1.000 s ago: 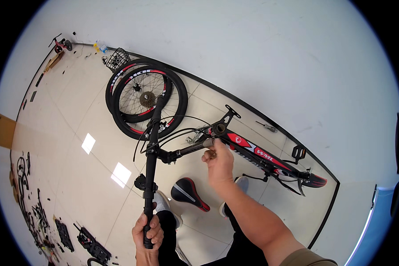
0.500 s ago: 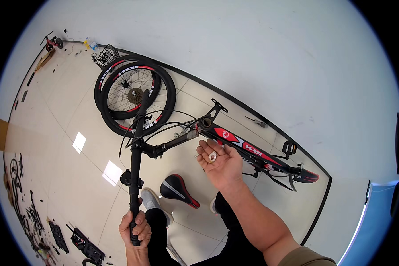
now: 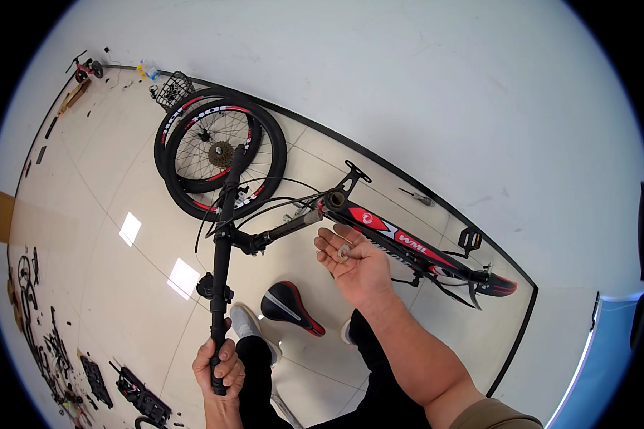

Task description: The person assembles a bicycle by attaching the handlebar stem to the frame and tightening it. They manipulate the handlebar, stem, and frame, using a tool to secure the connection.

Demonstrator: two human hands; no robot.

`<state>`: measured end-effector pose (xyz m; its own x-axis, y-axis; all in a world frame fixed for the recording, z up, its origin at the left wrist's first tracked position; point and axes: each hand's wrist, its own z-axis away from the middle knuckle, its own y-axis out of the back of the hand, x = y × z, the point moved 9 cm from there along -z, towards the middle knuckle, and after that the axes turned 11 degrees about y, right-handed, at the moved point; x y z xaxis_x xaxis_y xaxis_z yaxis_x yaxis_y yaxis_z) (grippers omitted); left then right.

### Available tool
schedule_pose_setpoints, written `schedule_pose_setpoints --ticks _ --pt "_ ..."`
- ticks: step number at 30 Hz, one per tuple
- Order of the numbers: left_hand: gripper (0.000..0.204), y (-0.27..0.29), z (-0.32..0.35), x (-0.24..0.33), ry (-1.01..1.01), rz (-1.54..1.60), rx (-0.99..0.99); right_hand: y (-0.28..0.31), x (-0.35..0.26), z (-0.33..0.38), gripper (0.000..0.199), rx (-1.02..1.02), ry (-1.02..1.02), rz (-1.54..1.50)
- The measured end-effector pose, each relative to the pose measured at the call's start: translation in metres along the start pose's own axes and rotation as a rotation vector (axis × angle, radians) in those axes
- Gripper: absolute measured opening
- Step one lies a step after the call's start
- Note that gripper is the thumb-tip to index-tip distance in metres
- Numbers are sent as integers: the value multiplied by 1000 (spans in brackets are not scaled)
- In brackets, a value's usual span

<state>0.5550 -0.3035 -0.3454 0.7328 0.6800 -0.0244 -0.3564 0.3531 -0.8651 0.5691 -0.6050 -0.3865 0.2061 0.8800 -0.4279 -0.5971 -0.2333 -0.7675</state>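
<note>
My left hand [image 3: 220, 366] is wrapped round the near end of a black bicycle handlebar [image 3: 222, 282]. The bar carries levers and cables, and its stem joins a tube [image 3: 286, 230] reaching right toward the frame's open head tube [image 3: 335, 201]. Beside the frame, my right hand [image 3: 361, 268] is palm up with curled fingers, holding a small pale metal ring [image 3: 343, 252] in the palm near the thumb. The black and red bicycle frame [image 3: 401, 238] lies beyond that hand, with a pedal [image 3: 469, 239] at its far side.
Two wheels [image 3: 279, 168] lie overlapped at the wall's foot, beside a wire basket [image 3: 173, 91]. A black and red saddle [image 3: 293, 307] rests between my feet. A screwdriver-like tool [image 3: 418, 197] lies along the wall. Bicycle parts [image 3: 139, 397] litter the left floor; a small red bike [image 3: 84, 69] stands far left.
The ring in my right palm has tilted, and the fingers and thumb have shifted slightly around it. My left hand keeps its hold on the handlebar.
</note>
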Motion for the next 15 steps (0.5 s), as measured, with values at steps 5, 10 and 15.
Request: schedule_pose_setpoints --ticks 5,10,15 --pt "53 0 0 0 -1 10 3 -8 -3 1 35 -50 61 38" --pt "53 0 0 0 5 12 2 -10 -4 2 25 -81 125 99" --pt "53 -1 -1 0 13 10 -8 -10 -5 3 21 -81 119 132"
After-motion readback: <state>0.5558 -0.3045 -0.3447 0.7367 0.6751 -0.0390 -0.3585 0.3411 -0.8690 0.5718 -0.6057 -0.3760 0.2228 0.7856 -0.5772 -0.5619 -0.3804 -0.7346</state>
